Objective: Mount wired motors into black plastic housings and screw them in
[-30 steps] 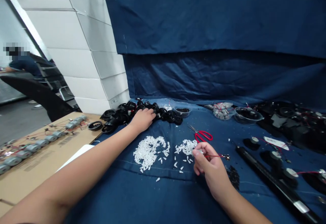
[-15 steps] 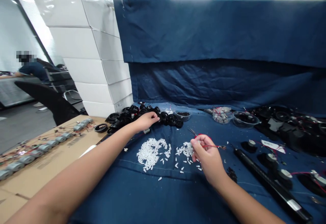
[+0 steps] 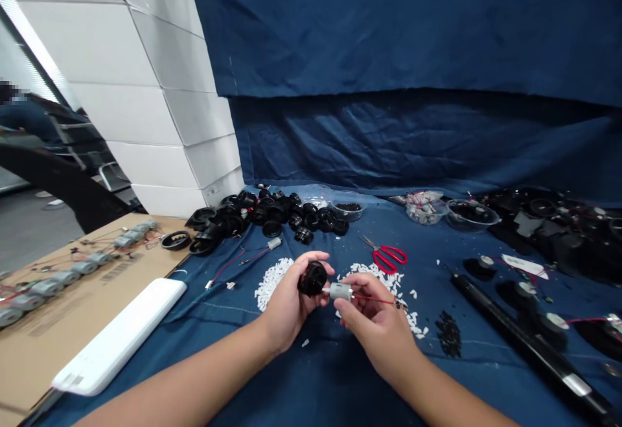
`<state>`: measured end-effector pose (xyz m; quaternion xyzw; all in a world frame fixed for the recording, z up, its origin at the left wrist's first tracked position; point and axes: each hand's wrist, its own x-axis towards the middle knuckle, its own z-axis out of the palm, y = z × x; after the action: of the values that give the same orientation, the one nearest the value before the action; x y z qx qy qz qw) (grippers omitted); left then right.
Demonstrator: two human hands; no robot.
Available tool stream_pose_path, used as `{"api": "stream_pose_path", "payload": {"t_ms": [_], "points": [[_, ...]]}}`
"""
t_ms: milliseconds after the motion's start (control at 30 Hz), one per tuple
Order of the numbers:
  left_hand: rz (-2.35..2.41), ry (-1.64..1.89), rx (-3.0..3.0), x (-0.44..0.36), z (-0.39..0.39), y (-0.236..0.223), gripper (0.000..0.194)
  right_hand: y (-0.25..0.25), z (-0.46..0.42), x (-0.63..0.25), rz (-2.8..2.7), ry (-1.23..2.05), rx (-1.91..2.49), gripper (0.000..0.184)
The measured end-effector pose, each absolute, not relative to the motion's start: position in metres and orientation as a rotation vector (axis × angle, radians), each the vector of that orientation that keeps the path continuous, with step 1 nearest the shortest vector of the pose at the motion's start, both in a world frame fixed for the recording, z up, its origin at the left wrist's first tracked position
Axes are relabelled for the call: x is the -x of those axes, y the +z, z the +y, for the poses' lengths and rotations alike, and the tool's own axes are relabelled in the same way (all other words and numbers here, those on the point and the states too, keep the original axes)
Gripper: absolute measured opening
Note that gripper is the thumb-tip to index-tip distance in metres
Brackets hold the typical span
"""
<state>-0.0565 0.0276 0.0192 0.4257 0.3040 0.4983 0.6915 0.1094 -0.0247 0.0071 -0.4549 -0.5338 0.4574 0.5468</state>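
Note:
My left hand [image 3: 294, 297] grips a round black plastic housing [image 3: 313, 278], tilted toward the right. In my right hand [image 3: 376, 310] is a small silver electric motor [image 3: 341, 291] with red wires trailing off to the right. A short white piece on the motor's shaft points at the housing; whether the two touch I cannot tell. Under and behind my hands lie small white plastic pieces [image 3: 273, 278] in two spread heaps. Red-handled scissors [image 3: 389, 257] rest on the blue cloth just beyond my right hand.
Black housings [image 3: 276, 210] are piled at the back left beside stacked white boxes [image 3: 146, 90]. Clear bowls [image 3: 471, 214] stand along the back. More motors [image 3: 85, 268] lie on cardboard at left, near a white bar [image 3: 121, 333]. A black tube [image 3: 519, 343] lies at right.
My left hand has come back from the black pile with a housing. My right hand has moved slightly left and lower, bringing the motor toward it. The view has tipped downward.

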Motion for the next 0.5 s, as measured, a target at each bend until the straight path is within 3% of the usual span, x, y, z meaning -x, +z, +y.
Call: {"api": "stream_pose_path", "payload": {"t_ms": [300,500], "points": [[0.631,1.111,-0.963,0.052,0.015,0.017,0.022,0.011,-0.024,-0.109,-1.261,1.061,1.127,0.029],[0.623,1.121,-1.054,0.052,0.012,0.016,0.021,0.011,-0.027,-0.111,-1.322,1.074,1.069,0.028]]}}
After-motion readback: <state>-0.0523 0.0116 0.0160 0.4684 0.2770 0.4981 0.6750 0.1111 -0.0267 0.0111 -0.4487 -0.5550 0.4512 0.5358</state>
